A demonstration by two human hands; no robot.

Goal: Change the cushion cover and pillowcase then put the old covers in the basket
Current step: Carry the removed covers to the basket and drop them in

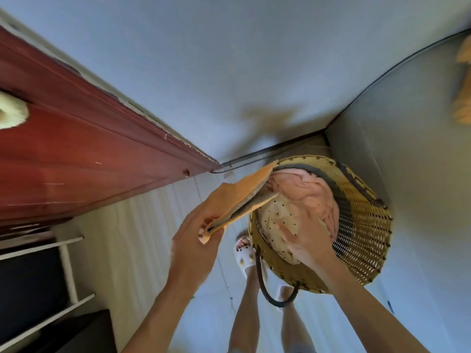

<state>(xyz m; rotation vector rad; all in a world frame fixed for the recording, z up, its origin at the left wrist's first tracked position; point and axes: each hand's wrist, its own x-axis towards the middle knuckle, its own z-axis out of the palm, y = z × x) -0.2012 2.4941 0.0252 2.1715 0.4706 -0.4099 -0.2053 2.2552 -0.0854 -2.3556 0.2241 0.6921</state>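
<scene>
left hand [196,240] pinches the orange cover [242,197]; right hand [305,242], flat on the laundry [311,197], should press room into the basket [364,225].

I am looking into a corner of a home. A red-brown wooden door [76,149] is standing at nine o'clock, and pale painted walls [229,59] are meeting at two. A woven laundry basket [362,225] is holding crumpled cloth [311,197] at four. White shelves [68,266] are showing at eight, and a white house slipper [243,253] at six.
</scene>
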